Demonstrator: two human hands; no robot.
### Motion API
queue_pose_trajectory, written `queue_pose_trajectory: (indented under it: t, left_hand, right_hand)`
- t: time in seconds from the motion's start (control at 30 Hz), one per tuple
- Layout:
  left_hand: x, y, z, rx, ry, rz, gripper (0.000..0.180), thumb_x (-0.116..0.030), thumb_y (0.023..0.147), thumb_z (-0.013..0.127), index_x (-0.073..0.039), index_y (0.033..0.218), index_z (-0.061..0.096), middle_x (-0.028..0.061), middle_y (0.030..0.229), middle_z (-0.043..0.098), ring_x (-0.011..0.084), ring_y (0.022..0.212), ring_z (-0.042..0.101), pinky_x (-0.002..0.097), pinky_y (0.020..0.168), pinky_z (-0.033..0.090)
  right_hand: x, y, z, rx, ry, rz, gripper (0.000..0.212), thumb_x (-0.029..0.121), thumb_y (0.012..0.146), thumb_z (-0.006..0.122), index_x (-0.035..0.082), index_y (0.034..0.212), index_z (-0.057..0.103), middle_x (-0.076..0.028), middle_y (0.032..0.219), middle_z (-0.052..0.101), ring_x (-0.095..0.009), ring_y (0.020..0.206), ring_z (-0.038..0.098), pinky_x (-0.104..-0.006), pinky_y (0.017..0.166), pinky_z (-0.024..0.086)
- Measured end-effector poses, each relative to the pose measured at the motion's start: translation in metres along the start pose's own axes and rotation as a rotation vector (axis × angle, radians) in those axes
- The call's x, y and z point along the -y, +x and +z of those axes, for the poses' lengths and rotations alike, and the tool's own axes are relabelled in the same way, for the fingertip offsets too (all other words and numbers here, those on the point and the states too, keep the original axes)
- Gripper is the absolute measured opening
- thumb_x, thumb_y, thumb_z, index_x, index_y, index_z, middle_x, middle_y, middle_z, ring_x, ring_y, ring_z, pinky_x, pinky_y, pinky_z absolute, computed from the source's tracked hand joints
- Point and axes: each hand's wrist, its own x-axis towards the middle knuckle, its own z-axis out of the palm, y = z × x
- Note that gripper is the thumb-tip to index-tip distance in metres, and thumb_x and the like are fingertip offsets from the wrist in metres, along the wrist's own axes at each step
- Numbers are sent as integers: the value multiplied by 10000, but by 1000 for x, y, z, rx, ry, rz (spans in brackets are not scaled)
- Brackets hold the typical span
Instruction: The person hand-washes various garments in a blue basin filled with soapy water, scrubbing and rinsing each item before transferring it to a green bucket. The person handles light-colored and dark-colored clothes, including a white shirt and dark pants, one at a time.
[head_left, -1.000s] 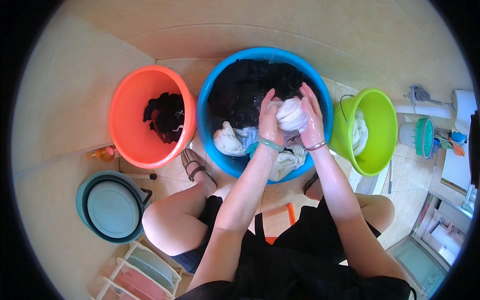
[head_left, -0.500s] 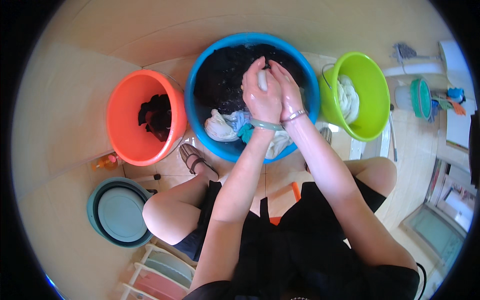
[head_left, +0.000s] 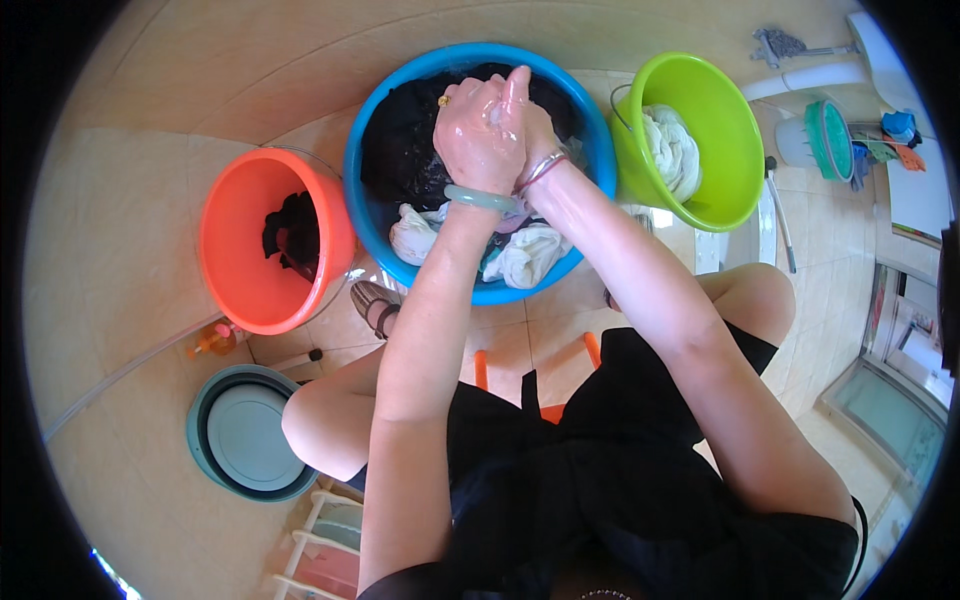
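two wet hands are pressed together over the round blue plastic basin (head_left: 515, 295), the left hand (head_left: 475, 135) covering most of the right hand (head_left: 538, 130); how the fingers (head_left: 517, 88) are clenched, or on what, i cannot tell, and a small pale patch (head_left: 494, 117) between them is hard to make out. wet black cloth (head_left: 395, 150) lies beneath and beside the fingers; crumpled white cloth (head_left: 530, 257) sits near the wrists, partly hidden.
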Motion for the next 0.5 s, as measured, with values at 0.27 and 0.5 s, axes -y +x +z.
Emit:
queue_pose_trajectory:
  t: [0.27,0.5]
  left_hand:
    - [6,3,-8,46,101,-99,329,-213,929,569,6,683,581,182,658,589,365,625,572,421,579,455]
    - [52,-24,11,102,-278,-650,378,-380,950,550,-35,821,635,120,805,645,264,741,615,390,700,485]
  right_hand:
    - [-10,9,16,23,-91,41,217,300,858,566,105,859,659,-147,954,689,-337,926,642,-415,715,505]
    - [-33,-5,13,-207,1180,847,345,384,957,500,69,1015,627,-123,1059,680,-279,938,658,-426,765,518]
